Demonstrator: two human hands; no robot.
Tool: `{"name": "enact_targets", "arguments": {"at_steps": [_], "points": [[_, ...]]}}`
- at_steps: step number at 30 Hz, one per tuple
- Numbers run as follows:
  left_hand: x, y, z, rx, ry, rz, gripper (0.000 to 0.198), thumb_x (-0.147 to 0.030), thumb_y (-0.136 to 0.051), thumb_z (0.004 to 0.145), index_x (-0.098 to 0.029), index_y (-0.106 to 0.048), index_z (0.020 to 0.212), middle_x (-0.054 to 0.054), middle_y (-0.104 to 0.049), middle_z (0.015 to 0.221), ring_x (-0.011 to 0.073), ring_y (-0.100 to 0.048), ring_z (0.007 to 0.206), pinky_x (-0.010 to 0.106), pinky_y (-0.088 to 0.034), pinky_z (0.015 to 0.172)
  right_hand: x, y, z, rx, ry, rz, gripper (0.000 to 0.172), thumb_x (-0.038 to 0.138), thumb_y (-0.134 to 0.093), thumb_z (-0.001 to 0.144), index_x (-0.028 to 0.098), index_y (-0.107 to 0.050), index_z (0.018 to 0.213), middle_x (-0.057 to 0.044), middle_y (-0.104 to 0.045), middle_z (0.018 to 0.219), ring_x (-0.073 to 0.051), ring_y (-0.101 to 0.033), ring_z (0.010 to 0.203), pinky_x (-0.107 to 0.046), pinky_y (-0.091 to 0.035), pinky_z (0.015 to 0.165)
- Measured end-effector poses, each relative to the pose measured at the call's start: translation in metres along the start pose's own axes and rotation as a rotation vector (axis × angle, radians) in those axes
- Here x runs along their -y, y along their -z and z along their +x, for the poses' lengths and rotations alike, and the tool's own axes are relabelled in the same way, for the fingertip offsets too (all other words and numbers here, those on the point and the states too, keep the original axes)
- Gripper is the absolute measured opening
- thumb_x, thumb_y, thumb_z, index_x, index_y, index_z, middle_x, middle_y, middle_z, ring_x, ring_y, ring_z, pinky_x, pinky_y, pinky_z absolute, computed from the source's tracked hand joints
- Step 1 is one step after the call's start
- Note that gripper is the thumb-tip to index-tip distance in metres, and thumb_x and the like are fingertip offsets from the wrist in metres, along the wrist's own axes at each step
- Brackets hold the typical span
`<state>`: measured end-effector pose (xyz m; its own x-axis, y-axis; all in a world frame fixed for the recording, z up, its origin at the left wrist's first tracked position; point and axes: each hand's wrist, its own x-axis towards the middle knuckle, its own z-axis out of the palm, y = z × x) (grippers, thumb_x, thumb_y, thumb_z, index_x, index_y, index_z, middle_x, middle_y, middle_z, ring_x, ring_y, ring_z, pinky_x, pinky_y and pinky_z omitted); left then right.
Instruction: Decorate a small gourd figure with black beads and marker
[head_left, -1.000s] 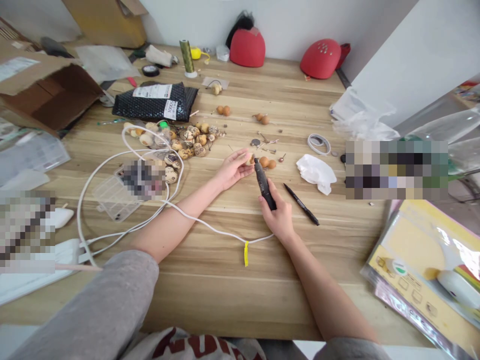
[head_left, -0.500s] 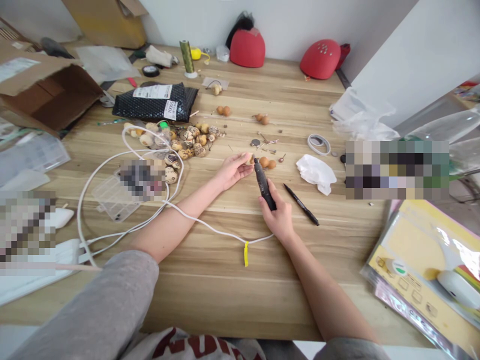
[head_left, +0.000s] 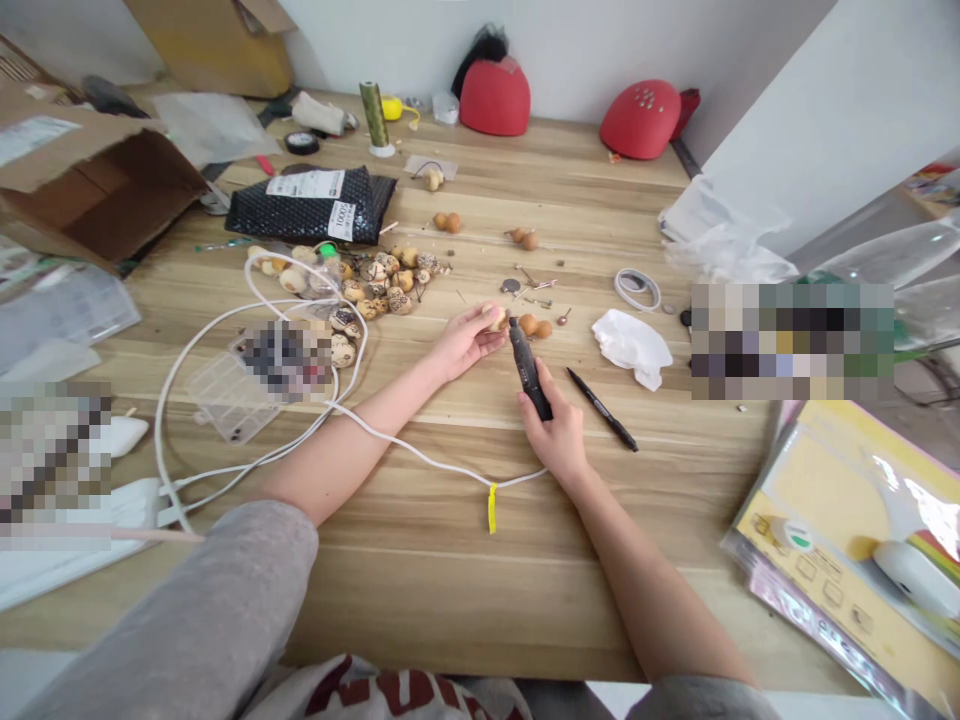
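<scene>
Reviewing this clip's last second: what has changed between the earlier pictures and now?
The left hand has drawn slightly left, and the small gourd in its fingers shows more, now a little further from the tip of the pen. The right hand still grips that pen. The gourd pile and cable stayed as they were.

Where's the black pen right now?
In the head view, the black pen lies on the wooden table just right of the right hand, below the crumpled white tissue.
</scene>
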<state>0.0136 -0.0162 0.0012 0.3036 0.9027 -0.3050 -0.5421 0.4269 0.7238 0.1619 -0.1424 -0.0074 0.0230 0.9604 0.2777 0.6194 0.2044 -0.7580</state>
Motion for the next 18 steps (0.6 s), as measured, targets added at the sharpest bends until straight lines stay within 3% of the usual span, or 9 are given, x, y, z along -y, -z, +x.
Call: {"name": "enact_targets", "arguments": {"at_steps": [7,18], "points": [[0.0,0.0,-0.001,0.0,-0.011,-0.011,0.022,-0.017,-0.069,0.075,-0.016,-0.058,0.094,0.0,-0.069,0.077,0.0101,-0.067,0.063,0.021,-0.055,0.067,0.0009,0.0002,0.0004,-0.008,-0.002,-0.008,0.055,0.032,-0.049,0.086,0.016,-0.043,0.138,-0.01,-0.059,0.128,-0.027,-0.056,0.119,-0.039,-0.052,0.092],[-0.0007,-0.0013,-0.0013,-0.004,-0.024,-0.028,0.02,-0.013,-0.067,0.077,-0.017,-0.058,0.095,-0.001,-0.068,0.076,0.0094,-0.066,0.063,0.02,-0.053,0.063,0.0003,0.0004,0.0003,-0.002,0.001,-0.011,0.055,0.032,-0.048,0.087,0.016,-0.042,0.139,-0.009,-0.059,0.129,-0.026,-0.055,0.121,-0.038,-0.051,0.094]]}}
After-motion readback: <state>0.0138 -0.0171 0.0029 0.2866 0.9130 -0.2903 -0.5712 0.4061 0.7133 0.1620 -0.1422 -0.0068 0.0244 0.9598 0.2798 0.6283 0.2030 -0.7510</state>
